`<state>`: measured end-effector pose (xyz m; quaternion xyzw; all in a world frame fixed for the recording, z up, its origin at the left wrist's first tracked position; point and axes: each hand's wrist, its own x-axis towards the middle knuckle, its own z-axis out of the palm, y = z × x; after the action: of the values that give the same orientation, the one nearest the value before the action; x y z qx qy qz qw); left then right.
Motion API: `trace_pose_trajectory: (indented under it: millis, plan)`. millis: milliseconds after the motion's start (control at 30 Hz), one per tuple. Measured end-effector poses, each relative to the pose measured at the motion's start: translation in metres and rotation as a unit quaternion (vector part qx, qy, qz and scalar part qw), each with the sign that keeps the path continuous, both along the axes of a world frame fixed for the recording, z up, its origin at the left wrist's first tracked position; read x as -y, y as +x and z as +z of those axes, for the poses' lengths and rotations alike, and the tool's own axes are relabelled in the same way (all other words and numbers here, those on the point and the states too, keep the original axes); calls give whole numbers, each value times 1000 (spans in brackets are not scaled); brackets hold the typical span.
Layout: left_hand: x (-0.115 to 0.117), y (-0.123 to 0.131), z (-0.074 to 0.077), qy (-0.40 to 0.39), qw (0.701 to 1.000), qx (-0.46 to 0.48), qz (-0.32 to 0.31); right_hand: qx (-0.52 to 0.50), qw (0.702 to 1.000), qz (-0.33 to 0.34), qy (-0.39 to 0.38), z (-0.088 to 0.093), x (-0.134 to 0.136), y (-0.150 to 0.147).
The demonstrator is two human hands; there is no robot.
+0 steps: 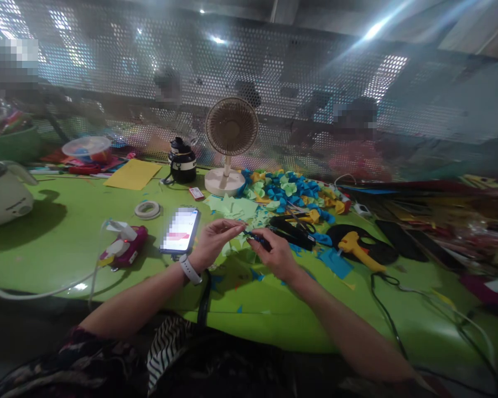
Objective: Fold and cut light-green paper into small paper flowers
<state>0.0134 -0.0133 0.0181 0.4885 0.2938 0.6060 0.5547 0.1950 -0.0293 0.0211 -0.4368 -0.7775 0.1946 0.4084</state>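
Near the middle of the green table (120, 221), my left hand (216, 240) and my right hand (276, 255) meet at the fingertips. Between them is a small dark blue-green piece (253, 236), too small to make out well. The fingers of both hands are pinched on it. A white watch (190, 269) is on my left wrist. Pale green paper pieces (234, 208) lie just behind my hands, with a heap of blue, green and yellow folded paper (290, 188) farther back. A lit phone (180, 230) lies left of my left hand.
A fan (231, 126) and a black bottle (182, 161) stand at the back. To the right lies a yellow glue gun (359, 250) beside cables. A purple power strip (126, 246), a tape roll (147, 210) and a white kettle (6, 193) are on the left.
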Motion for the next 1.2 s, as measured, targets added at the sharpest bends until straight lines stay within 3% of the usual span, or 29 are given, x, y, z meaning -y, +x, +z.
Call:
trace_pose_trajectory:
  millis: [300, 600, 833, 1200]
  plan:
    - [0, 2, 0, -29, 1000, 11, 2, -5, 996, 25, -83, -1, 0, 0]
    - [1, 1, 1, -3, 1000, 12, -4, 47, 998, 38, -32, 2, 1, 0]
    - [0, 0, -1, -13, 1000, 21, -7, 28, 997, 47, -58, 1, 2, -1]
    - [-13, -6, 4, -83, 987, 135, 24, 48, 997, 39, -37, 3, -2, 1]
